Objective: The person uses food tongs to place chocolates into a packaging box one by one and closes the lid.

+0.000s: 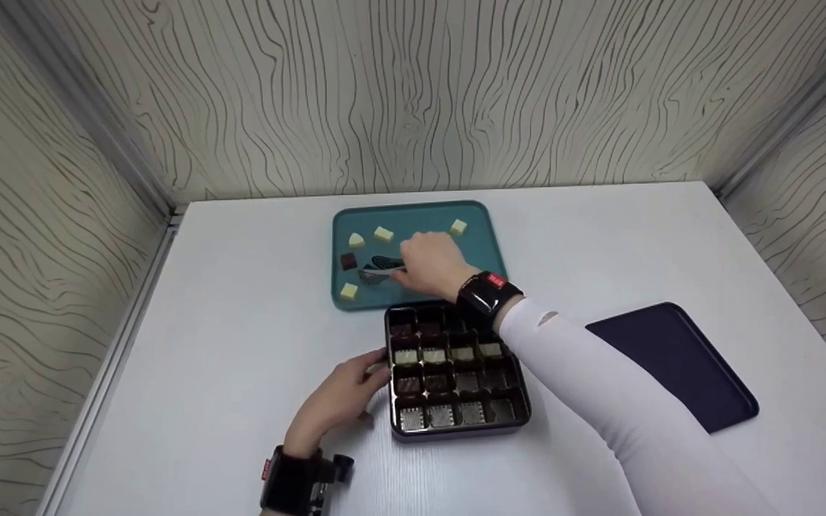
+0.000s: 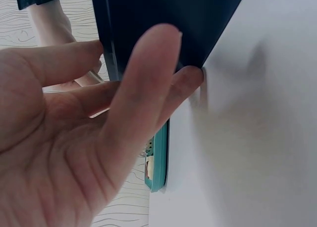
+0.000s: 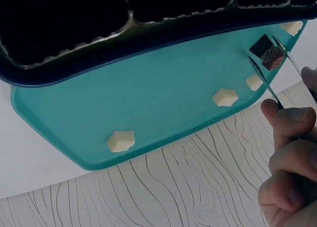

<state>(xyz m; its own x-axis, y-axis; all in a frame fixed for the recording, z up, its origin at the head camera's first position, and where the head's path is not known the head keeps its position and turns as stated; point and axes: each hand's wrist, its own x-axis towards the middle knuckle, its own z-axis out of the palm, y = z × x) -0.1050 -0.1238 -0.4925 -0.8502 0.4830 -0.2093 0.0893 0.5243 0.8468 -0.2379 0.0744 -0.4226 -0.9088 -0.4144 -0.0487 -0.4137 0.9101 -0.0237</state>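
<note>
My right hand [image 1: 431,265] grips a pair of metal tongs [image 1: 384,271] over the teal tray [image 1: 413,211]. In the right wrist view the parted tong tips stand about a reddish-brown chocolate [image 3: 273,58] and a darker one [image 3: 261,46]; whether they touch either cannot be told. White chocolates [image 1: 383,233] lie scattered on the tray, and a dark chocolate [image 1: 348,261] sits near its left side. With extended fingers my left hand [image 1: 341,393] touches the left side of a dark box [image 1: 463,433]. The box has a divided insert, with white chocolates [image 1: 434,355] in one row and brown ones in others.
A dark navy tray or lid [image 1: 678,358] lies at the right, partly behind my right sleeve [image 1: 585,387]. The white table [image 1: 241,287] ends at wood-patterned panels [image 1: 413,100] at the back and sides. The box stands close to the teal tray's near edge.
</note>
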